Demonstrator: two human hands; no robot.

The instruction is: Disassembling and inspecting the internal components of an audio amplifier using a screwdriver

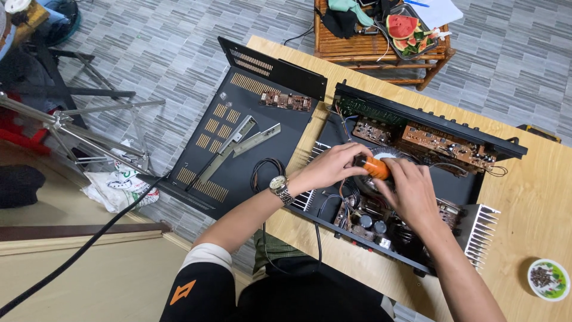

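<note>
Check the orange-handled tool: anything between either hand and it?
Nothing visible. Both the left hand and the right hand already touch the orange-handled tool, gripping it over the open amplifier chassis. Its tip is hidden by the hands.

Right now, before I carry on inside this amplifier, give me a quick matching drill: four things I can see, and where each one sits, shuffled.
Things:
1. Orange handle
2. Small dish
3. Watermelon
4. Black cover

Places:
A. on the tray on the wooden stool
B. gripped by both hands, over the open chassis
C. lying off the table's left edge, with metal brackets on it
D. near the table's right corner, with small dark bits in it

Pairs: 1-B, 2-D, 3-A, 4-C
</note>
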